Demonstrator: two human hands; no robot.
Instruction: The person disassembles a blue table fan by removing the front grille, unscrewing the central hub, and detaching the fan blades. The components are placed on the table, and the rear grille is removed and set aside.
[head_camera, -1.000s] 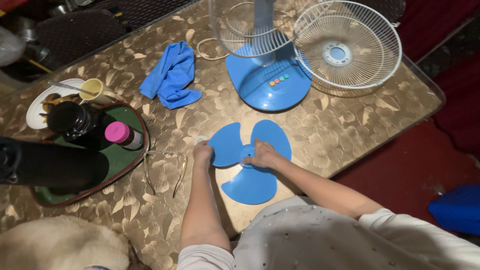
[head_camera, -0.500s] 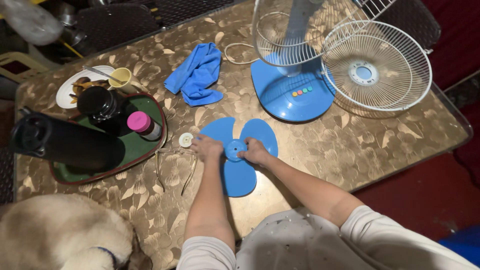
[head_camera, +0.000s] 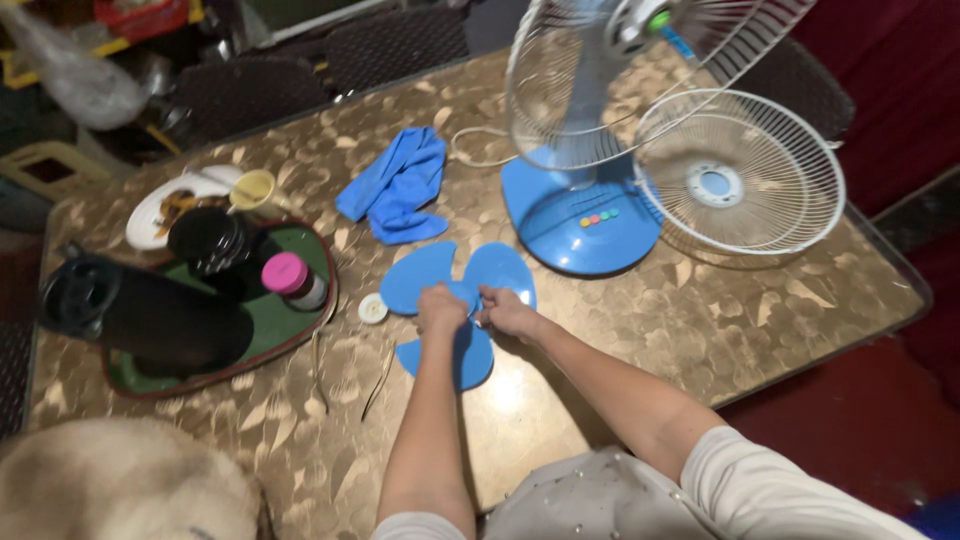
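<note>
A blue three-bladed fan blade lies flat on the gold-patterned table. My left hand and my right hand both grip it at its hub, fingers closed over the centre. A small white round cap lies just left of the blade. Behind stands the blue fan base with its rear wire guard mounted. The loose front wire guard leans beside it on the right.
A blue cloth lies behind the blade. At the left, a green tray holds a black flask, a black jar and a pink-capped bottle. A white plate with a yellow cup sits beyond. Dark chairs stand behind the table.
The view has shifted, so the table sits differently in frame. Both hands stay on the fan blade's hub, and the blade has turned slightly under them.
</note>
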